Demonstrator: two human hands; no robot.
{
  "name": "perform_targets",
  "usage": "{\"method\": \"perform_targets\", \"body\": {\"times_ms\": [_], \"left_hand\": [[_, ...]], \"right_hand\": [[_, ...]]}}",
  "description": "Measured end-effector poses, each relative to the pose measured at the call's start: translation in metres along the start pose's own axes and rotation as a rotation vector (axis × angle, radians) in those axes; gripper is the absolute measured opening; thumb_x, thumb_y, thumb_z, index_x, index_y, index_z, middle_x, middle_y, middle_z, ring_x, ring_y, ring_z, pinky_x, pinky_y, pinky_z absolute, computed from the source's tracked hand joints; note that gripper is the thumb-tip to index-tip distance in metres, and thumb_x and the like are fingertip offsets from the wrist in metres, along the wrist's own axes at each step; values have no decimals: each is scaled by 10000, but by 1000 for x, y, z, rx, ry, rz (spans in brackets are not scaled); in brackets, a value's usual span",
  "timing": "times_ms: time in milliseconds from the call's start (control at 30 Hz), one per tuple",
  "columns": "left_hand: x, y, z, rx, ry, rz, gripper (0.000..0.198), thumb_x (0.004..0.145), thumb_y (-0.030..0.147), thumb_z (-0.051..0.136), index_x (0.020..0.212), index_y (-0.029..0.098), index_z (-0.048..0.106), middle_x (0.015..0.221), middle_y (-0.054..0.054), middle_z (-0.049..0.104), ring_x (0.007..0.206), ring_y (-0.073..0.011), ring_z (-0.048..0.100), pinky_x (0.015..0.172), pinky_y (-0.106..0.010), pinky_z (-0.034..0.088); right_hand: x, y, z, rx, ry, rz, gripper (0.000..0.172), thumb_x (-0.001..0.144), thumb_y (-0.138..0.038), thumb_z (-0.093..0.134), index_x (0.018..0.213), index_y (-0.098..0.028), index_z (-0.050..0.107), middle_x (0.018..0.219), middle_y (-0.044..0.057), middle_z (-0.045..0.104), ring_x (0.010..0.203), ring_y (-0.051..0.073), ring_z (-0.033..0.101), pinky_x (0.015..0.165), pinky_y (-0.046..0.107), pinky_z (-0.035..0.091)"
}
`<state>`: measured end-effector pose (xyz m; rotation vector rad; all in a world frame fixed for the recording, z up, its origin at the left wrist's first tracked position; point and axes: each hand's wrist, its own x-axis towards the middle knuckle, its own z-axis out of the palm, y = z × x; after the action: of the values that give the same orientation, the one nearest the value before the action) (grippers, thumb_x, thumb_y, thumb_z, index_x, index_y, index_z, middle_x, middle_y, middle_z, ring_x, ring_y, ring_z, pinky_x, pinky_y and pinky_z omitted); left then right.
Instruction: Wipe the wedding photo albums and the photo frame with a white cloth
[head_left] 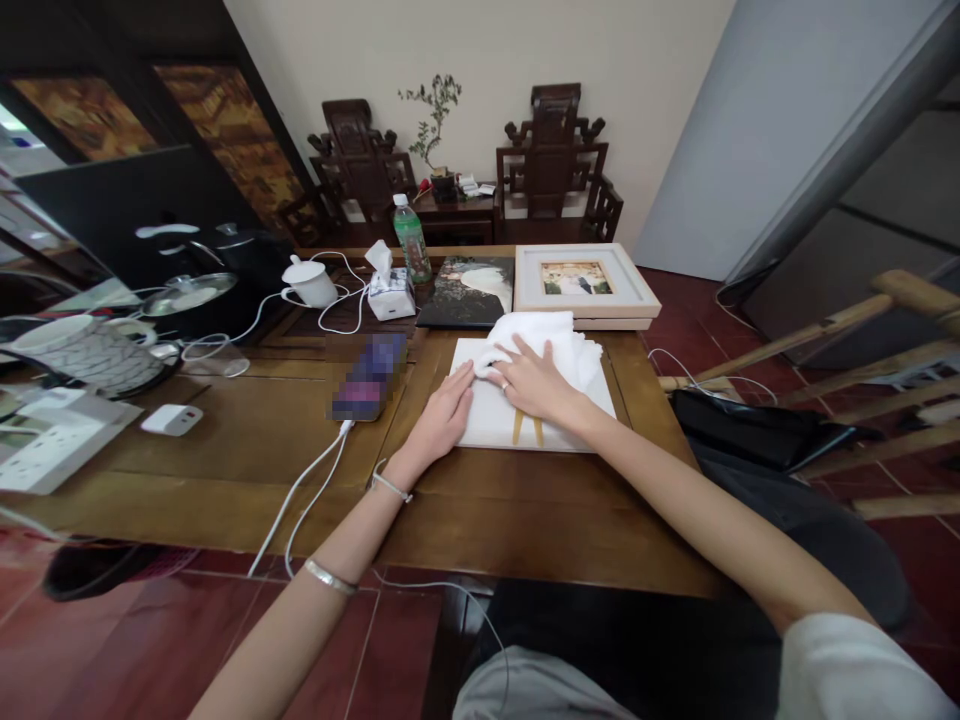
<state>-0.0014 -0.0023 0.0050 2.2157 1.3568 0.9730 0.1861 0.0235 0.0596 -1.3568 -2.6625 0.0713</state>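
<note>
A white board [487, 430], with two yellowish strips [528, 428] showing on its near part, lies flat on the wooden table. Over its far half is a bunched white towel [574, 350]. My right hand [534, 380] presses down on the towel with spread fingers, some of them curled into its folds. My left hand [446, 408] rests along the board's left edge, fingers stretched out, fingertips close to the towel. Part of the board is hidden under the towel and my right hand.
Behind the board lie a dark picture panel [469, 290] and a pale framed picture [630, 285]. A tissue box [391, 295], green bottle [411, 240] and charging phone [369, 378] stand or lie to the left. Farther left are a lidded cup [311, 285], a kettle [94, 355] and a power strip [60, 440].
</note>
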Motion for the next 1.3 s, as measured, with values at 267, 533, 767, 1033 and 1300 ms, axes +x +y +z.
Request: {"method": "perform_targets", "body": {"times_ms": [267, 533, 767, 1033, 1300], "left_hand": [[-1, 0, -2, -312, 254, -141, 627, 975, 490, 55, 1421, 170, 358, 1468, -74, 402, 1356, -187, 365, 1119, -362, 305], [-3, 8, -1, -81, 151, -44, 573, 974, 476, 208, 1381, 134, 424, 1451, -99, 424, 1356, -197, 366, 1143, -375, 267], [0, 5, 2, 18, 30, 3, 479, 957, 397, 322, 1279, 120, 544, 1382, -129, 503, 1325, -240, 416, 1130, -440, 283], [1, 3, 1, 58, 25, 19, 411, 916, 335, 411, 1226, 136, 592, 1310, -123, 574, 1261, -262, 491, 1105, -460, 324], [0, 0, 2, 69, 1, 20, 431, 902, 305, 416, 1249, 99, 568, 1365, -152, 516, 1311, -263, 432, 1121, -468, 297]], "right_hand": [[-27, -29, -2, 27, -81, -412, 308, 959, -278, 392, 1131, -275, 648, 1458, 39, 414, 1402, 311, 191, 1040, 688, 154], [-77, -27, -34, 206, -214, -474, 312, 956, -232, 383, 1110, -236, 655, 1223, 93, 633, 1357, 214, 328, 1088, 519, 219], [-38, 6, -25, 161, -129, -157, 406, 979, -343, 287, 1187, -195, 604, 1406, 139, 465, 1320, 275, 379, 1076, 525, 216], [51, -11, -22, 252, -118, -46, 334, 946, -282, 320, 988, -199, 641, 1137, 65, 660, 1029, 251, 566, 878, 388, 390], [54, 10, -30, 287, -119, -14, 385, 956, -343, 337, 1018, -132, 654, 1161, 123, 655, 1011, 243, 587, 863, 311, 397]]}}
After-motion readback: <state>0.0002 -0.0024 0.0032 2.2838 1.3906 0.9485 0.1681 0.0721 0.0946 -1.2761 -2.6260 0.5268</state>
